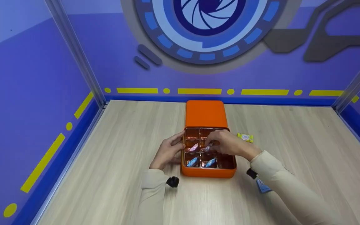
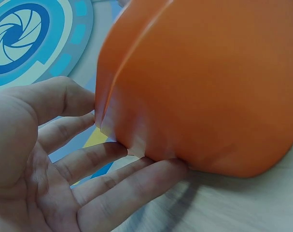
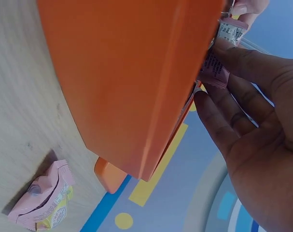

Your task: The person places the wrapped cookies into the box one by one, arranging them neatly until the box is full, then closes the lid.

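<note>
An orange box with divided compartments sits on the table. Blue-wrapped candies lie in its near left and near middle compartments, and a pink-wrapped candy in the middle left one. My left hand touches the box's left side, its thumb at the rim and its fingertips along the wall. Over the central compartment, my right hand pinches a pink-wrapped candy between thumb and fingers. That hand hides part of the right-hand compartments.
Behind the box lies its orange lid, near the back wall. A yellow packet rests right of the box. Partly under the right forearm is a blue packet. Printed walls bound the table.
</note>
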